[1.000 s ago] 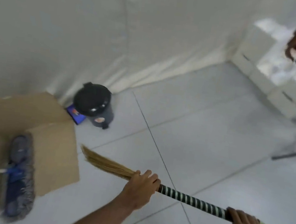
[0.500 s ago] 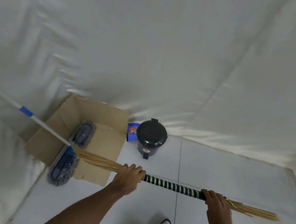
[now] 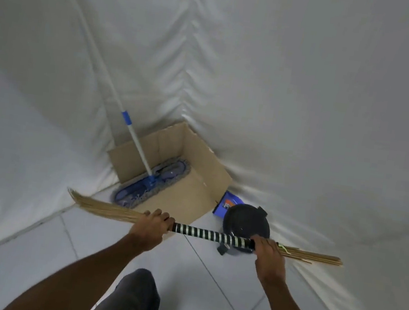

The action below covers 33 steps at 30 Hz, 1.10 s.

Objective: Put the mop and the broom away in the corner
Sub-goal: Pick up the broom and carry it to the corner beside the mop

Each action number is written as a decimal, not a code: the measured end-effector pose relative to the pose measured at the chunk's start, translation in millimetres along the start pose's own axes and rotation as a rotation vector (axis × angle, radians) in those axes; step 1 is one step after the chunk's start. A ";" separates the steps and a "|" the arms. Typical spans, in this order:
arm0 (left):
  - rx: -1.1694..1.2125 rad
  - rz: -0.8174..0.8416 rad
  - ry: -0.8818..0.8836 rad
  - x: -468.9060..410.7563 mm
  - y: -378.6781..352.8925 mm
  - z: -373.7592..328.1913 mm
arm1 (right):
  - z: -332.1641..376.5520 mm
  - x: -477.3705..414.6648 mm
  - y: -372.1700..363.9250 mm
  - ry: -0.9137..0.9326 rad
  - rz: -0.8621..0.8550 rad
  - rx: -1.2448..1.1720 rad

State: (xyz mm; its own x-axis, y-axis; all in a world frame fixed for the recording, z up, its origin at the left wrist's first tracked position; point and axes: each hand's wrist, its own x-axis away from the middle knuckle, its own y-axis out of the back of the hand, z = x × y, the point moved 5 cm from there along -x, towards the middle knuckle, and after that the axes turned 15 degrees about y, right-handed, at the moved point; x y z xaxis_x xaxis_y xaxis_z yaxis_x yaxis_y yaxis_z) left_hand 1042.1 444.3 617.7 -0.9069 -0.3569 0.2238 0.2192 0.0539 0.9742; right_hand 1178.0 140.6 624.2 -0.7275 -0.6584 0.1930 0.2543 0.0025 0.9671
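I hold a straw broom (image 3: pixel 209 234) level in front of me; its grip is wrapped in black-and-white stripes and its bristles point left. My left hand (image 3: pixel 150 225) grips it where bristles meet wrap, and my right hand (image 3: pixel 268 251) grips the other end of the wrap. The mop (image 3: pixel 149 185) has a blue-grey flat head lying across the edge of an open cardboard box (image 3: pixel 193 192) in the corner, partly on the floor. Its white pole with a blue collar leans up to the left against the white cloth wall.
A black pedal bin (image 3: pixel 243 225) with a closed lid stands right of the box, just beyond the broom, with a blue packet (image 3: pixel 228 203) behind it. White cloth walls meet behind the box. Pale floor tiles lie under my leg (image 3: pixel 132 299).
My view has swung towards the corner, and the box and mop now sit straight ahead and closer. Both hands keep their grip on the broom. The person and white blocks seen earlier are out of view.
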 end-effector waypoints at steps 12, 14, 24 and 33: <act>0.223 0.096 0.488 -78.8 -43.3 145.7 | 107.6 -280.6 6.3 0.511 0.139 0.076; 0.259 0.100 0.556 -100.1 -63.3 170.8 | 128.2 -331.1 -12.2 0.572 0.185 0.111; 0.455 -0.032 0.833 -225.4 -299.9 252.0 | 163.8 -550.6 -273.8 0.802 0.196 0.168; 0.405 -0.106 1.056 -320.9 -634.8 247.8 | 119.1 -666.1 -631.4 0.862 0.286 0.184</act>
State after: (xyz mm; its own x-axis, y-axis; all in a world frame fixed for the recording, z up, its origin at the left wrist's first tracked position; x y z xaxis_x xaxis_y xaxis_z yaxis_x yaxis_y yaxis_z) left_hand 1104.9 755.7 -65.2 -0.1147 -0.9751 0.1900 -0.1464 0.2058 0.9676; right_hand 1426.1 667.3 -95.3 0.0922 -0.9463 0.3098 0.1926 0.3222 0.9269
